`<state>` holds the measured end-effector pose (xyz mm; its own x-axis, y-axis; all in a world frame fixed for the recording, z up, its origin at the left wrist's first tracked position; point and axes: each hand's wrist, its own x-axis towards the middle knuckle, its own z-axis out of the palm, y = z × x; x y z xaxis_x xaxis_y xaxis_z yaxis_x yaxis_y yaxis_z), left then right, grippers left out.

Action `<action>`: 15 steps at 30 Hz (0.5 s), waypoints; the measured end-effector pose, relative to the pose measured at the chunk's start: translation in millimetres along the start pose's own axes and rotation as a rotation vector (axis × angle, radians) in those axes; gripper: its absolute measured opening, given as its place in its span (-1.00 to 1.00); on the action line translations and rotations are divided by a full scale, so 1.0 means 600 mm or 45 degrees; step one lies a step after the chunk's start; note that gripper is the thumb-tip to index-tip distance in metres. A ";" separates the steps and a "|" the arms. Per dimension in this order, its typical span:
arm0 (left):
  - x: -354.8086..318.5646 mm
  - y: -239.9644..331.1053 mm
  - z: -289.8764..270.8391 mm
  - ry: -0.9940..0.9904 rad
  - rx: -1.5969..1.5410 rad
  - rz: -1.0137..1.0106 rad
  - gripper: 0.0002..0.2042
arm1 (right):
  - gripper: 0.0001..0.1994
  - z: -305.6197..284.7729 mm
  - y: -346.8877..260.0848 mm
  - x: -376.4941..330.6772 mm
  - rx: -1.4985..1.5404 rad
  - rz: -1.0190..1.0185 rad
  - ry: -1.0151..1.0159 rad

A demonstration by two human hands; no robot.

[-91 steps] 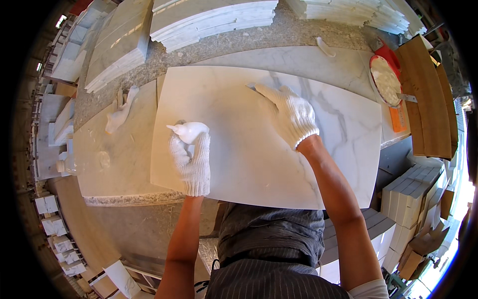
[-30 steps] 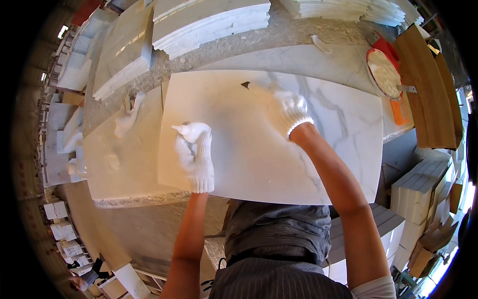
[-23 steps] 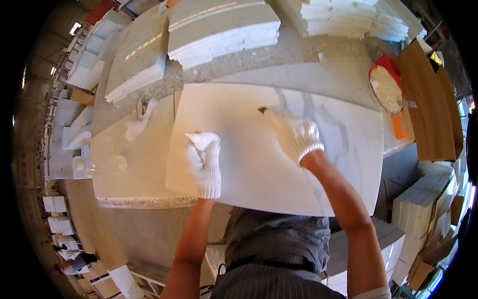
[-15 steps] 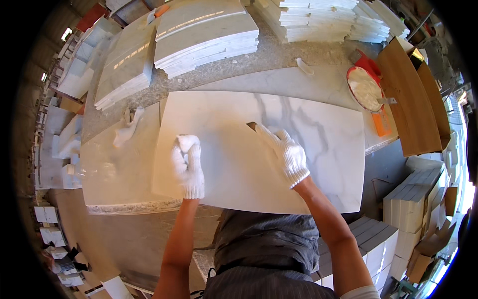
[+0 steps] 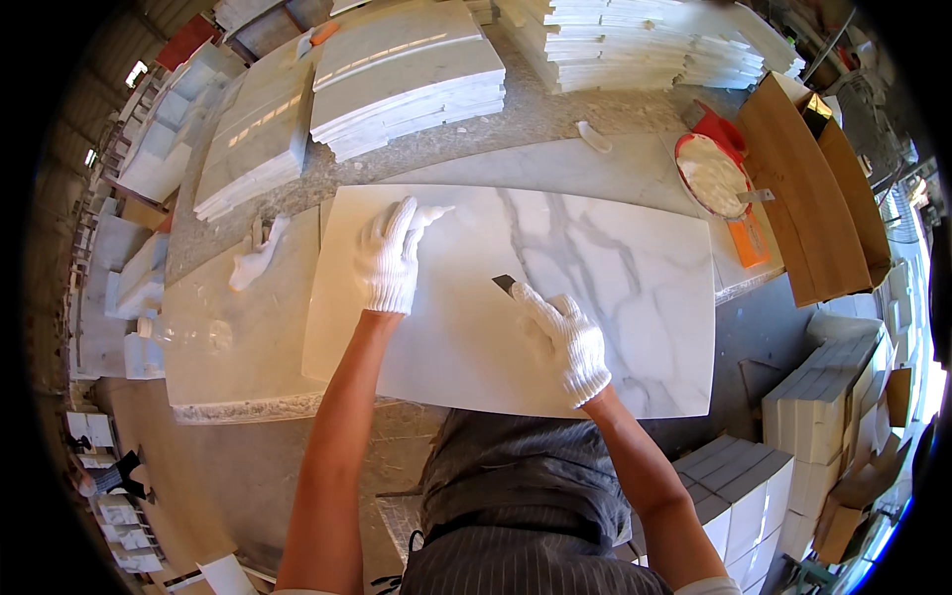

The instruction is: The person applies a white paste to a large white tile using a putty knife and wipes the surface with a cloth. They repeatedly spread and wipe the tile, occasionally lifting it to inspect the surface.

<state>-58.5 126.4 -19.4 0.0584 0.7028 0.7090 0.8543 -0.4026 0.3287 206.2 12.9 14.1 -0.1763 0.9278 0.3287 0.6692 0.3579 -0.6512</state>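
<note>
Veined marble slab lying on stone workbench, tile stacks behind. Left hand resting flat, fingers spread. Right hand gripping small scraper blade, handle hidden under glove.

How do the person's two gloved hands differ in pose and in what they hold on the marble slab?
The left hand lies flat and open on the slab, holding nothing; the right hand grips a small dark blade. The left hand sits farther from the person, the right hand nearer. Both wear white knit gloves.
</note>
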 end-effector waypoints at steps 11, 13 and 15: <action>0.019 0.019 -0.008 -0.006 0.122 0.025 -0.74 | -0.47 0.003 0.018 -0.003 -0.095 -0.081 0.031; 0.006 0.034 -0.020 -0.007 -0.483 -0.304 -0.79 | -0.48 0.011 0.011 -0.005 -0.017 -0.086 0.014; -0.004 0.012 -0.005 0.042 -0.700 -0.212 -0.85 | -0.51 0.008 0.010 -0.007 0.130 -0.046 -0.026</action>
<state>-54.1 120.5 -16.9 -0.0775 0.7677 0.6361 0.4563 -0.5400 0.7073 207.7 11.4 5.7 -0.2141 0.9159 0.3397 0.5854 0.3987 -0.7059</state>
